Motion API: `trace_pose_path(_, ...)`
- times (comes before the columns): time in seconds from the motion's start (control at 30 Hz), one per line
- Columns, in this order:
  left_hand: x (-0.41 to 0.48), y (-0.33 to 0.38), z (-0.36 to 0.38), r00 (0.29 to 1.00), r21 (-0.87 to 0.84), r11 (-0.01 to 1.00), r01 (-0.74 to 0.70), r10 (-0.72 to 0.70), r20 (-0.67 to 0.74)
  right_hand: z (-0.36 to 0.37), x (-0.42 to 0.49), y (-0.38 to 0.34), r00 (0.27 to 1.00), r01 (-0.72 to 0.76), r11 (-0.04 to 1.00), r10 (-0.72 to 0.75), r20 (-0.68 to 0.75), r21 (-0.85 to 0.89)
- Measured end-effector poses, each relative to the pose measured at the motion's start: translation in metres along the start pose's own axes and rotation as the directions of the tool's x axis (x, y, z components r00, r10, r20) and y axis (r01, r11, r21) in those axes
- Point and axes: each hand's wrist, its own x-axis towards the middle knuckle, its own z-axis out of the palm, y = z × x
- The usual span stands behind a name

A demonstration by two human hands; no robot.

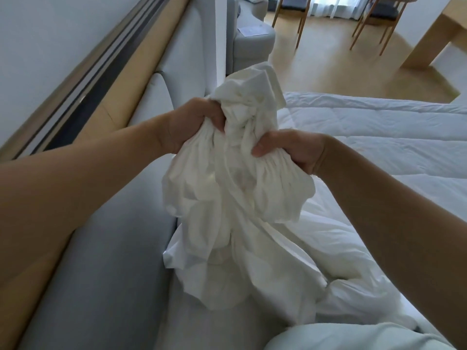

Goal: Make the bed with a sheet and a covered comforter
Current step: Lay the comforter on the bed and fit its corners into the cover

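- The padded grey headboard [113, 274] runs down the left side, with a tan wooden ledge [141, 79] above it against the white wall
- The white quilted comforter [379, 137] lies spread over the bed on the right, fairly flat further off and rumpled close to the person
- A pale wooden floor [328, 66] stretches beyond the far edge of the bed
- The white cloth [240, 210] — sheet or cover, I cannot tell which — is held up in a crumpled bunch between the headboard and the comforter. It is gathered tight at the top, and its loose folds hang down to the bed beside the headboard
- A light wooden desk [434, 36] stands at the far right of the room
- A grey armchair [252, 44] sits behind a white post [219, 34] at the end of the headboard
- Two wooden chairs with dark seats, one [293, 16] to the left and one [376, 18] nearer the desk, stand by the bright curtains
- The left hand [192, 122] has its fingers curled hard round a handful of the cloth on the bunch's left side
- The right hand [290, 147] grips the gathered folds on the right side, a little lower than the other, thumb pressed over the fabric
- A sheet of paper [252, 30] lies on the armchair's seat — too far off to read
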Motion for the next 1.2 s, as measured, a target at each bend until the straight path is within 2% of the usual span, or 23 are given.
trace_pose_path(0.17, -0.003, 0.005, 0.005, 0.998, 0.037, 0.999, 0.037, -0.035, -0.057, -0.01, -0.008, -0.006, 0.993, 0.092, 0.996, -0.092, -0.068, -0.007)
trace_pose_path(0.27, -0.008, 0.006, 0.013, 0.987, 0.087, 0.988, 0.125, -0.133, 0.096, -0.02, -0.012, -0.012, 0.982, 0.168, 0.985, -0.171, -0.085, -0.034)
trace_pose_path(0.33, -0.011, 0.007, 0.017, 0.948, 0.166, 0.961, 0.219, -0.251, 0.198, -0.021, -0.011, -0.014, 0.972, 0.207, 0.977, -0.212, -0.103, -0.058)
trace_pose_path(0.43, -0.014, 0.005, 0.023, 0.915, 0.274, 0.928, 0.251, -0.32, 0.246, -0.016, -0.011, -0.019, 0.957, 0.277, 0.959, -0.281, -0.072, -0.068)
trace_pose_path(0.5, -0.011, -0.001, 0.028, 0.929, 0.209, 0.946, 0.247, -0.292, 0.227, -0.01, -0.013, -0.023, 0.941, 0.336, 0.94, -0.338, -0.03, -0.059)
trace_pose_path(0.6, -0.005, -0.01, 0.029, 0.956, 0.075, 0.973, 0.217, -0.227, 0.187, -0.016, -0.014, -0.024, 0.931, 0.354, 0.935, -0.354, -0.083, -0.022)
trace_pose_path(0.67, -0.003, -0.011, 0.024, 0.966, 0.087, 0.974, 0.208, -0.219, 0.139, -0.022, -0.013, -0.02, 0.932, 0.316, 0.949, -0.309, -0.191, 0.005)
trace_pose_path(0.73, -0.001, -0.009, 0.018, 0.979, 0.106, 0.978, 0.18, -0.189, 0.079, -0.025, -0.013, -0.013, 0.947, 0.235, 0.972, -0.225, -0.229, 0.016)
trace_pose_path(0.83, -0.001, -0.007, 0.018, 0.995, 0.11, 0.989, 0.099, -0.101, 0.013, -0.018, -0.012, -0.003, 0.975, 0.151, 0.988, -0.145, -0.166, 0.021)
trace_pose_path(0.93, -0.002, -0.008, 0.018, 0.995, 0.096, 0.994, 0.046, -0.037, -0.096, -0.005, -0.007, 0.005, 0.986, 0.153, 0.988, -0.151, -0.064, 0.033)
trace_pose_path(1.03, -0.002, -0.006, 0.016, 0.989, 0.081, 0.997, 0.016, -0.004, -0.147, 0.001, -0.003, 0.005, 0.987, 0.15, 0.987, -0.153, 0.052, 0.063)
trace_pose_path(1.13, 0.0, -0.001, 0.015, 0.984, 0.068, 0.998, 0.011, 0.001, -0.178, -0.004, -0.009, 0.002, 0.983, 0.177, 0.98, -0.181, 0.04, 0.094)
trace_pose_path(1.2, -0.002, 0.0, 0.017, 0.993, 0.068, 0.996, 0.05, -0.042, -0.112, -0.011, -0.015, -0.002, 0.979, 0.2, 0.977, -0.201, 0.013, 0.08)
